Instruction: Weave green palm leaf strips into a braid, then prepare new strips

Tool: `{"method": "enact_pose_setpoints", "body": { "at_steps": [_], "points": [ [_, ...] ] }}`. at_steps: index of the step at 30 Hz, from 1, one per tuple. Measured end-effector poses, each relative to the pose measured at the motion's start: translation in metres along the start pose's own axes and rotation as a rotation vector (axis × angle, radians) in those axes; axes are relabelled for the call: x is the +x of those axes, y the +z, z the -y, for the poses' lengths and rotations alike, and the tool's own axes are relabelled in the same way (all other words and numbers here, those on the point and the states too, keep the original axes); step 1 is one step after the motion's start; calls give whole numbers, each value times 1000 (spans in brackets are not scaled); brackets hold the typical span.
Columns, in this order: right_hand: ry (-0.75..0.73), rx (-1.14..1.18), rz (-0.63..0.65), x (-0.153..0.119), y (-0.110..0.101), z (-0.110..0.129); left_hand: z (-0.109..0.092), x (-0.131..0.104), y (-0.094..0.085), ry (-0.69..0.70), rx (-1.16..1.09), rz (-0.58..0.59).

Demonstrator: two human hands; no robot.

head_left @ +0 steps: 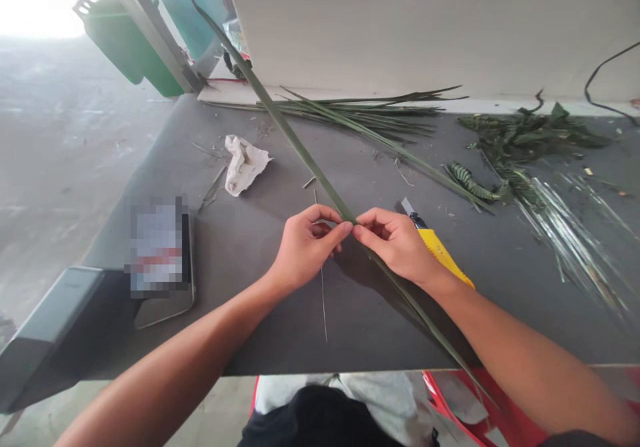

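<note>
A long green leaf (295,140) runs slantwise over the table, from the far left down to the near right edge. My left hand (313,239) pinches it about midway between thumb and fingers. Right beside it, my right hand (393,240) pinches the same leaf, so the two thumbs almost meet. Under the left hand lies a thin wire-like strand (324,307), partly covered by the fingers. A yellow box cutter (440,250) rests on the table just behind my right hand, its blade showing and part of its body hidden.
Several loose leaves (350,115) lie along the back wall. Woven leaf pieces (535,134) and clear-wrapped stems (575,234) are at the right. Crumpled white paper (244,164) and a phone-like device (175,307), its screen blurred, lie at the left. A green bin (120,40) stands beyond the table.
</note>
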State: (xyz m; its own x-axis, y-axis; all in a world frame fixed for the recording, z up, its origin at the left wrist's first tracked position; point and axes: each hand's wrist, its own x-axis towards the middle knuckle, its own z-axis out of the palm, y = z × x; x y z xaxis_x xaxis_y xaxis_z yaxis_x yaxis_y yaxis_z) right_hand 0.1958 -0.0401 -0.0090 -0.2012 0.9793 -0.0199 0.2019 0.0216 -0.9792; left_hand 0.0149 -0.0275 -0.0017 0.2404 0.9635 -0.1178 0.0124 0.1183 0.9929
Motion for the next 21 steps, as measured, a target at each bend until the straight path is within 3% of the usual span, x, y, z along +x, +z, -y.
{"method": "enact_pose_setpoints", "body": {
  "at_steps": [21],
  "points": [
    [47, 9, 42, 1, -5, 2, 4, 1, -4, 8, 77, 41]
  ]
}}
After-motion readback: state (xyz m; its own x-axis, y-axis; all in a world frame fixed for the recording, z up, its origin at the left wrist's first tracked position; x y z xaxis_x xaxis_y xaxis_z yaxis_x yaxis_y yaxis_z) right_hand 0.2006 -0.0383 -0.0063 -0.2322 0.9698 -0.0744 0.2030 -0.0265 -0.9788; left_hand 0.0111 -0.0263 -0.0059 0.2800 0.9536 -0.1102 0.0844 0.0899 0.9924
